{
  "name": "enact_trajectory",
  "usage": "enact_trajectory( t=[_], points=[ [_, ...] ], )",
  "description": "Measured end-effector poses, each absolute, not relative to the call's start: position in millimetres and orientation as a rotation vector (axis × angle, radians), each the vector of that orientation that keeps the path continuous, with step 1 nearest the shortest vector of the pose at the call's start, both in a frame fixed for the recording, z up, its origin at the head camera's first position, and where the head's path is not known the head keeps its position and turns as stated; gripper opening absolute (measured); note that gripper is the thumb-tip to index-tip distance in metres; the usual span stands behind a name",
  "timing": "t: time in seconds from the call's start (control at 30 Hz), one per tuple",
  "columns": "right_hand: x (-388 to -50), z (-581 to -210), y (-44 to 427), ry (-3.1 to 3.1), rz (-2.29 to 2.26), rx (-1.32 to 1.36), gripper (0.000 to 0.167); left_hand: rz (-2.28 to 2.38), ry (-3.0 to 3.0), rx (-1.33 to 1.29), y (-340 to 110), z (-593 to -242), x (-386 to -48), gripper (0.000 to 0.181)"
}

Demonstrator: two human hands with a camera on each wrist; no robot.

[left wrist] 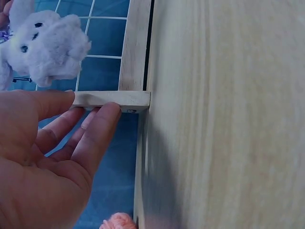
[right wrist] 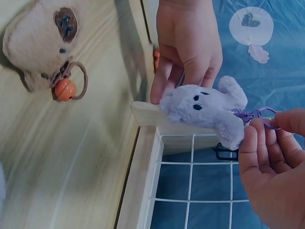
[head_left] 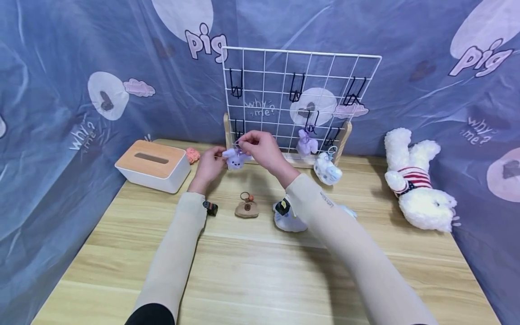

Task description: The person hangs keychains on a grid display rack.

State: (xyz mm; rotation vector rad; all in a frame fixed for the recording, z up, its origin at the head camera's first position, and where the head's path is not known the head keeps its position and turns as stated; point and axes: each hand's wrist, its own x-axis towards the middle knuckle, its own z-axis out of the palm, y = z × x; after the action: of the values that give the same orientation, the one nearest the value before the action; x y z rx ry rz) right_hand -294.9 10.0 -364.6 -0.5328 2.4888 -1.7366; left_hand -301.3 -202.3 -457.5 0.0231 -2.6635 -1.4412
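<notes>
My right hand [head_left: 266,152] pinches the purple ring [right wrist: 270,119] of a lilac plush keychain [head_left: 235,160], which hangs in front of the lower left of the white wire grid [head_left: 286,92]. Beside it, a black hook [right wrist: 226,152] shows on the grid in the right wrist view. My left hand [left wrist: 52,148] grips the wooden foot [left wrist: 112,98] of the grid's stand between thumb and fingers. Another purple plush [head_left: 307,143] hangs from a hook right of centre, and a white plush with a blue ring [head_left: 327,169] is at the stand's right end.
A tissue box [head_left: 152,164] and a coral-coloured item [head_left: 192,155] stand at left. In front of the stand lie a brown plush keychain [head_left: 246,208] and a white plush [head_left: 289,221], partly under my right forearm. A big white plush toy [head_left: 420,180] lies at right.
</notes>
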Motion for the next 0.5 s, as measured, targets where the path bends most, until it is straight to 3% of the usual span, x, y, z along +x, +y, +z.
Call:
enact_trajectory(
  t=[0.5],
  points=[
    [-307.2, -366.0, 6.0, 2.449, -1.76, -0.504, 0.015, -1.465, -2.655, 0.03, -202.3, -455.9, -299.3, 0.036]
  ],
)
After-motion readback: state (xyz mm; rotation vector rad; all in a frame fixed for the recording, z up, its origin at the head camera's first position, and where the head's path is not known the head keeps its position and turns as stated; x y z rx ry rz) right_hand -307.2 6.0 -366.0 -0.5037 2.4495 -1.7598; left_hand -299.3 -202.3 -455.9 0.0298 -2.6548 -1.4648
